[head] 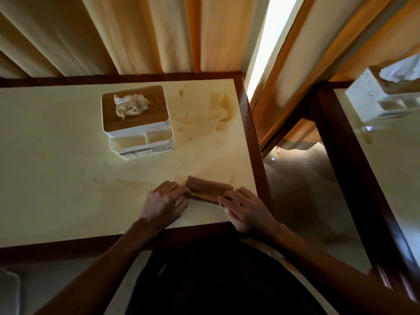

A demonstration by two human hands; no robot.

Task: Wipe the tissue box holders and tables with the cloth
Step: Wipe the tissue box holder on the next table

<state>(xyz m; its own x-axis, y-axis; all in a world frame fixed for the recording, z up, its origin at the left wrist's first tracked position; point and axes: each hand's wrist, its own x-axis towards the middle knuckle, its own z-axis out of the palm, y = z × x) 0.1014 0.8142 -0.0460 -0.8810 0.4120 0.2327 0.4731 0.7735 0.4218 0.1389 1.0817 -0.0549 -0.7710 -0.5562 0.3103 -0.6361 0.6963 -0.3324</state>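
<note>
While both hands work at the near edge of the cream worktop (56,160), the brown cloth (208,189) lies folded between them, flat on the surface. The left hand (164,202) has its grip pinched on the cloth's left end, and the right hand (246,211) has its grip pinched on the right end.

Farther back stands a white tissue box holder (138,122) with a wooden lid; a crumpled tissue (130,106) sits on the lid. Its front compartments are open-topped, and dark specks dot the right one. Brownish stains (204,108) spread over the surface to its right.

A second worktop (386,169) at the right carries another tissue box holder (375,101), speckled, with white tissue (397,69) rising from its top.
</note>
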